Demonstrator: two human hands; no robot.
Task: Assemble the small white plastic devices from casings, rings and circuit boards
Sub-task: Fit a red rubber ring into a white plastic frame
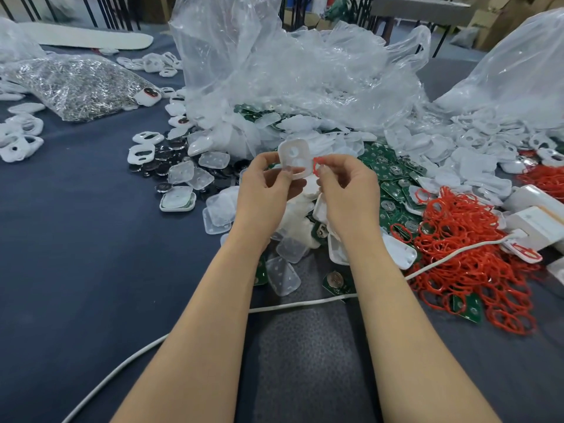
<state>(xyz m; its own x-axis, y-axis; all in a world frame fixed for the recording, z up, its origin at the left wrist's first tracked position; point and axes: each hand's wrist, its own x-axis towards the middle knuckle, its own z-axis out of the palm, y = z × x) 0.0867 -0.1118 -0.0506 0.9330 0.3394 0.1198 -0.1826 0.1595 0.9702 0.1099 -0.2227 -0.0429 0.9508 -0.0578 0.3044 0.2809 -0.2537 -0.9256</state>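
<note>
White plastic sits in your left hand (265,186): one small squarish casing (292,158), held up above the desk (76,239) with its two round holes facing you; that grip pinches it at the lower left edge, thumb in front and curled fingers behind. Your right hand (346,187) is just beside it; its grip pinches a thin red ring (317,166) between thumb and forefinger, the ring standing at the casing's right edge; whether ring and casing touch cannot be told from this view. Both your forearms reach in from the bottom of the picture, bare.

Under your hands lies a spread of translucent covers (213,174) and more white shells; green circuit boards (393,184) lie to the right of your right hand, some half buried under white parts; further right a loose heap of red rings (457,257) covers the dark blue cloth of the desk. A white cable (305,304) runs from the lower left corner, passes under your forearms and goes on to the right across the ring heap.

Behind your hands rise crumpled clear plastic bags (290,71), with white parts spilling from their mouths; far left lies a bag of small metal parts (79,87); near it, white frames (142,154) with oval openings lie scattered beside dark round discs (166,157).
</note>
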